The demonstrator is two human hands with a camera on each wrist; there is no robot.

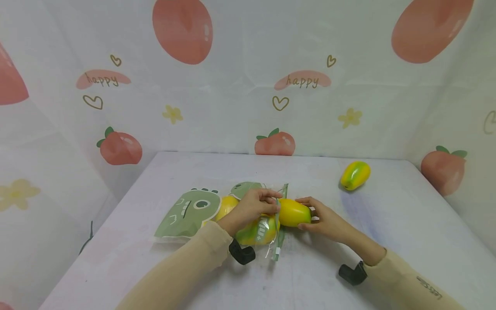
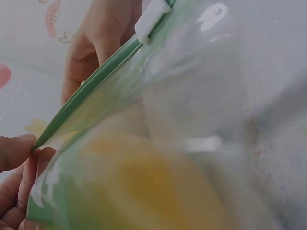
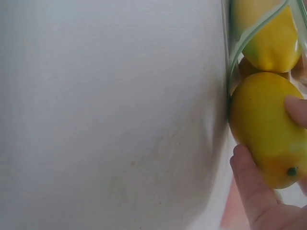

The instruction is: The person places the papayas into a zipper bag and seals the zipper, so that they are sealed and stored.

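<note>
Apparently to hold the bag open, the left hand pinches its rim, the right hand gripping a yellow fruit

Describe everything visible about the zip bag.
The bag looks like clear plastic printed with green cartoon creatures. It lies on the table, bulging with yellow-green fruit, its open mouth facing right. A white slider sits on the green seal strip. The left hand pinches the opening's edge; the right hand holds another fruit at the mouth.
</note>
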